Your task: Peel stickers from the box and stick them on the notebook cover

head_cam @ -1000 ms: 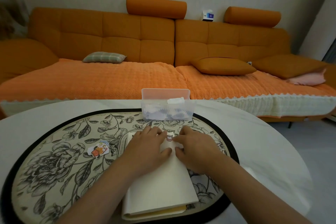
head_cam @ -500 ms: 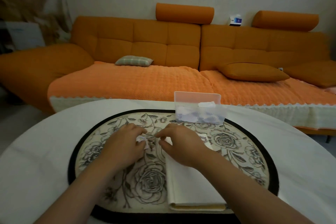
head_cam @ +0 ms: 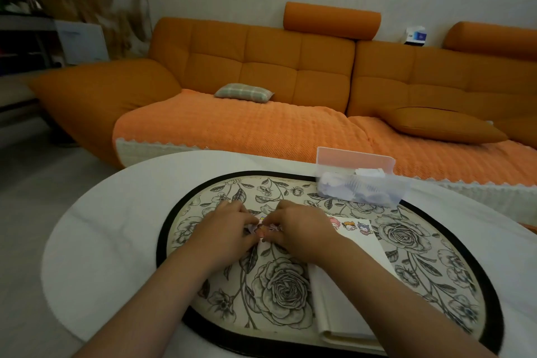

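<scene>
Orange sofa behind, white worktop (head_cam: 116, 227) in front. I count three stickers (head_cam: 350, 225) already on the notebook (head_cam: 366, 244); more wait in the box (head_cam: 360, 186). My left hand (head_cam: 225, 229) and right hand (head_cam: 299, 231) pinch one small colourful sticker (head_cam: 266, 227) together, apparently peeling it.

both hands, left hand (head_cam: 225, 229) and right hand (head_cam: 302, 231), close together, fingers curled inward, pinching, forearms converging
</scene>
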{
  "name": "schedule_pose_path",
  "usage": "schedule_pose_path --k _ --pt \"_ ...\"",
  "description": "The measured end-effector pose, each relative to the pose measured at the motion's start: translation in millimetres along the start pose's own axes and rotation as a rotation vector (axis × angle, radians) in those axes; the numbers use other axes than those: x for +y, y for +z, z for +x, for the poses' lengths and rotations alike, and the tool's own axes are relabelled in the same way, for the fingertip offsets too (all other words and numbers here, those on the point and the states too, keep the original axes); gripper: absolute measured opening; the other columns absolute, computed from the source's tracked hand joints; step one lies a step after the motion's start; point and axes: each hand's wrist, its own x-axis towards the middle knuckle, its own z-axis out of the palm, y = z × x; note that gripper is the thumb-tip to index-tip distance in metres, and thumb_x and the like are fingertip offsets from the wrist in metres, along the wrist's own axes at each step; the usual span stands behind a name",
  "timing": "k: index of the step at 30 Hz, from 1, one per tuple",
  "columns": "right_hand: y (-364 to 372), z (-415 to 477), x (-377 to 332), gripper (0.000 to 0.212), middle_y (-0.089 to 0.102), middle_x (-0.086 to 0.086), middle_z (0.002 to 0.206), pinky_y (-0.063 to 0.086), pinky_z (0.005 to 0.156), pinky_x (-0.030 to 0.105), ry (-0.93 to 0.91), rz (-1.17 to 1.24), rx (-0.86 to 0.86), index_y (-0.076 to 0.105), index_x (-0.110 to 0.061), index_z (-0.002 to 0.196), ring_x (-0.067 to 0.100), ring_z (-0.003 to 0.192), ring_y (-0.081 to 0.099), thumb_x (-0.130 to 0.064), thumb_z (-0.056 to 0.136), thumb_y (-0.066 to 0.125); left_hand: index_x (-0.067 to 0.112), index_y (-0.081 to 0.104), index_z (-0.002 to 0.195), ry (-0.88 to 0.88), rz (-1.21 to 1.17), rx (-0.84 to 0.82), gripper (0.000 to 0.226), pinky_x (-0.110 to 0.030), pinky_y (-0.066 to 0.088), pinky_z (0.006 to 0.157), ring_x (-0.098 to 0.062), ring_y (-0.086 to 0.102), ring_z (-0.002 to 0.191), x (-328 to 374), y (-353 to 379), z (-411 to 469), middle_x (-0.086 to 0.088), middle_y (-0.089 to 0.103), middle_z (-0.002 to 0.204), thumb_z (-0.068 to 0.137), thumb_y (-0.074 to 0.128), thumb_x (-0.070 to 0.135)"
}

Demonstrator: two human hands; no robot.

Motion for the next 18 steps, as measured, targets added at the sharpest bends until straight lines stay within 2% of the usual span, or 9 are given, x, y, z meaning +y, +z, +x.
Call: schedule_pose_path --k 3,5,9,12,15,18 --pt "-3.1 -0.8 1.0 0.046 0.061 -0.008 0.114 0.04 0.068 0.028 0.034 0.015 -0.001 0.067 -0.033 0.118 0.015 0.093 0.063 -0.066 0.09 0.053 0.033 0.063 0.129 0.002 -0.006 0.009 0.042 -0.036 0.044 0.096 -0.013 0.041 0.118 0.3 -1.9 -0.9 0.009 0.052 0.119 0.094 0.055 0.055" --pt "-6.5 -2.7 1.0 0.043 0.063 -0.01 0.111 0.046 0.073 0.028 0.079 0.074 0.005 0.067 -0.032 0.113 0.013 0.094 0.063 -0.065 0.086 0.061 0.033 0.063 0.128 0.003 -0.008 0.015 0.038 -0.036 0.045 0.095 -0.013 0.041 0.118 0.8 -2.6 -2.0 0.009 0.053 0.119 0.095 0.056 0.05" --pt "-13.6 -4.1 1.3 0.03 0.068 -0.011 0.098 0.051 0.076 0.027 0.169 0.215 -0.039 0.068 -0.034 0.108 0.009 0.09 0.063 -0.048 0.082 0.075 0.037 0.056 0.133 0.001 -0.092 0.052 0.036 -0.034 0.045 0.094 -0.01 0.045 0.118 6.3 -0.2 -3.5 0.013 0.058 0.12 0.097 0.053 0.04" --pt "-17.4 -3.7 2.5 0.028 0.067 -0.013 0.089 0.052 0.073 0.026 0.207 0.341 -0.052 0.071 -0.033 0.105 0.006 0.084 0.064 -0.042 0.079 0.08 0.041 0.063 0.117 -0.028 -0.195 0.076 0.024 -0.027 0.045 0.075 -0.002 0.055 0.097 13.2 -0.7 -3.4 0.019 0.063 0.105 0.095 0.057 0.047" --pt "-17.6 -3.6 8.3 0.029 0.07 -0.014 0.086 0.057 0.08 0.03 0.245 0.405 -0.054 0.074 -0.031 0.104 0.003 0.083 0.066 -0.037 0.076 0.083 0.04 0.067 0.107 -0.089 -0.237 0.089 0.017 -0.024 0.041 0.063 -0.001 0.059 0.084 13.6 0.0 -1.3 0.017 0.066 0.096 0.093 0.061 0.046" --pt "-18.0 -4.3 14.5 0.025 0.074 -0.01 0.09 0.059 0.083 0.034 0.278 0.465 -0.026 0.078 -0.028 0.101 0.005 0.084 0.067 -0.033 0.078 0.084 0.038 0.069 0.108 -0.096 -0.185 0.105 0.018 -0.028 0.045 0.069 -0.005 0.057 0.094 12.2 2.6 1.2 0.016 0.064 0.1 0.093 0.06 0.045"
